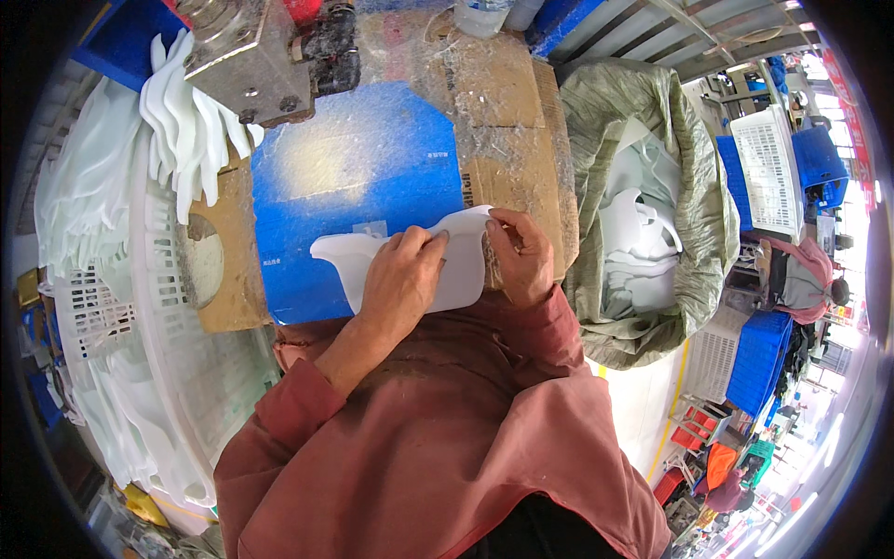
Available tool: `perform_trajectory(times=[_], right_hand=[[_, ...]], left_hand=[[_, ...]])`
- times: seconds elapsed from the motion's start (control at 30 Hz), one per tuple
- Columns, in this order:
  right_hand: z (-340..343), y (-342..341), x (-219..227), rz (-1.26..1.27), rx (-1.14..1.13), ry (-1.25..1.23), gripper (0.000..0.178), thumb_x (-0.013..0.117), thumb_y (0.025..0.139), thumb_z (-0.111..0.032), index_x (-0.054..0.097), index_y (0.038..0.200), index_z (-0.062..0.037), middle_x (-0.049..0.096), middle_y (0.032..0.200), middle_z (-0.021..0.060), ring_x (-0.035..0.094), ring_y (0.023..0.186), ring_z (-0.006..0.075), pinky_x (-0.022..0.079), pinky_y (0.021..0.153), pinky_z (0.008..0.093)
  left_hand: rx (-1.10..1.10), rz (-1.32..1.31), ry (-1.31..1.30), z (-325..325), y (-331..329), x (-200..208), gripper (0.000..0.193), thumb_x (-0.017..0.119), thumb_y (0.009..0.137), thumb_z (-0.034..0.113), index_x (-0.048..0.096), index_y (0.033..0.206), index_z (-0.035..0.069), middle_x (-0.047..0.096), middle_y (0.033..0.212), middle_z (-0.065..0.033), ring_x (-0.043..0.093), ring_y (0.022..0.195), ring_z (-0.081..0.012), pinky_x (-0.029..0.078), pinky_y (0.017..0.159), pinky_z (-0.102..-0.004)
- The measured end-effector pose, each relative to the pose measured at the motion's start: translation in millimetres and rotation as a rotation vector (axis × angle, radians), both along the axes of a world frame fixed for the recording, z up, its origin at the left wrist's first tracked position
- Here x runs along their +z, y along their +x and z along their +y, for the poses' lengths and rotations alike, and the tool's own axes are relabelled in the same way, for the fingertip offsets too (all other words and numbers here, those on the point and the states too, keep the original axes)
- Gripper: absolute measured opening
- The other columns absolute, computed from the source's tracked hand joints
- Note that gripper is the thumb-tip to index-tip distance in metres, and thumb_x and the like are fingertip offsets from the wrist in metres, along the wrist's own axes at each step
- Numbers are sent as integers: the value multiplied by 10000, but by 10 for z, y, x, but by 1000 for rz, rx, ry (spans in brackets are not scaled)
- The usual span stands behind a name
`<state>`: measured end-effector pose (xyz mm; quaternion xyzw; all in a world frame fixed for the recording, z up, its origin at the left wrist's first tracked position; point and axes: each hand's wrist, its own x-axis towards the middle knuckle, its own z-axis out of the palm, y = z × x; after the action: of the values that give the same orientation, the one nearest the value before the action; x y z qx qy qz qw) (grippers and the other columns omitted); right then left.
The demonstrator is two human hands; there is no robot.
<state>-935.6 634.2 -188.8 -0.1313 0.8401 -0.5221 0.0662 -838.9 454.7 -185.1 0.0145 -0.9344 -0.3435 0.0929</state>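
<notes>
A curved white plastic piece (463, 265) with a wavy upper edge is held in front of me, over the near edge of a blue sheet. My left hand (402, 279) grips it at the middle, fingers folded over its top edge. At its upper right corner, my right hand (523, 253) pinches the edge between thumb and fingers. The blue sheet (363, 186) lies on brown cardboard and carries a patch of pale dust or shavings. Part of the white piece is hidden behind my left hand.
A metal machine block (247, 65) with a dark fitting overhangs the far left of the sheet. White crates (168, 307) at left hold stacked similar white pieces (88, 177). At right, an open woven sack (694, 186) contains more white pieces. Cardboard (512, 121) covers the worktop.
</notes>
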Motion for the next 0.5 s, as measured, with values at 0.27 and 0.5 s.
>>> perform_trajectory(times=[0.27, 0.5], right_hand=[[5, -110, -132, 41, 10, 9, 128, 741, 931, -33, 735, 1058, -19, 683, 897, 92, 657, 760, 166, 525, 696, 303], [-37, -176, -159, 206, 37, 94, 100, 737, 923, -17, 732, 1023, -22, 673, 902, 92, 665, 795, 195, 526, 708, 314]], left_hand=[[-5, 38, -17, 2, -12, 15, 363, 747, 851, 35, 705, 1209, -10, 607, 1049, -110, 643, 959, -312, 545, 854, -433], [-11, 59, -35, 3, -4, 19, 357, 736, 861, 35, 702, 1213, -20, 599, 1037, -101, 638, 931, -297, 547, 839, -422]])
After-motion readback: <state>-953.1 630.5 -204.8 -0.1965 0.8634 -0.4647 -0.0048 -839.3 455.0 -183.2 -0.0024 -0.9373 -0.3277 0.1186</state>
